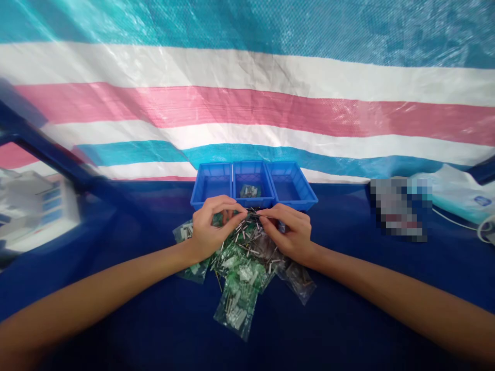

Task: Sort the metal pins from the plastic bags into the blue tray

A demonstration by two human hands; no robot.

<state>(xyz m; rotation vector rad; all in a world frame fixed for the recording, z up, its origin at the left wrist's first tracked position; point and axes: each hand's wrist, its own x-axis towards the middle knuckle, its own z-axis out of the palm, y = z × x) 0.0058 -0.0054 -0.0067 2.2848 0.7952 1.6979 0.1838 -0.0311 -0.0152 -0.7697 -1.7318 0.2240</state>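
A heap of small clear and green plastic bags (240,268) filled with thin metal pins lies on the dark blue table (348,309). Both my hands hover over the far end of the heap. My left hand (211,226) and my right hand (290,229) pinch the two ends of one small bag of pins (253,214) between fingers and thumbs. Just behind them stand three blue plastic bins in a row: the left bin (211,185) and the right bin (290,185) look bare, while the middle bin (249,183) holds a small bag of parts.
A striped pink, white and teal tarp (247,103) hangs behind the table. A blurred patch (398,208) and a white plastic bag (456,196) with a cable lie at the right. White boxes (34,206) sit at the far left beyond a dark blue bar.
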